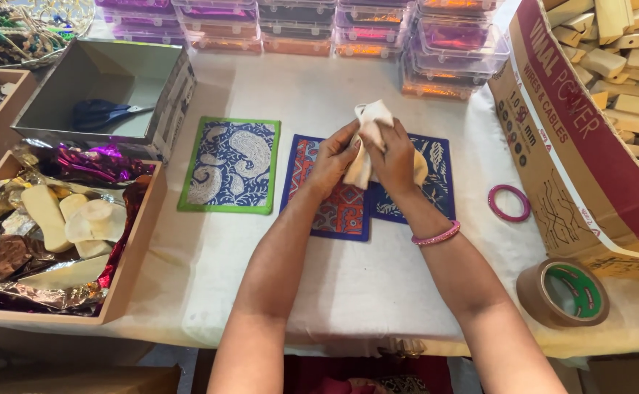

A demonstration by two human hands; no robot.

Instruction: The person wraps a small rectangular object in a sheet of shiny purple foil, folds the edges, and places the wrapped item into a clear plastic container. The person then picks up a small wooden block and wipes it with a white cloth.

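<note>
Both my hands are raised over the white table (349, 284) and hold one cream-coloured piece wrapped in a pale cloth (369, 117). My left hand (332, 157) grips it from the left side. My right hand (392, 157) closes around it from the right, with a pink bangle on that wrist. Beneath the hands lie two patterned fabric pouches, a red and blue one (334, 211) and a dark blue one (436, 182). A third pouch with a green border (230, 165) lies to their left.
A wooden tray (126, 277) at left holds cream pieces and foil wrappers. A grey box (101, 73) contains blue scissors (101, 113). Clear plastic boxes (297, 29) line the back. At right stand a carton of wooden blocks (589, 146), a pink ring (509, 203) and a tape roll (564, 293).
</note>
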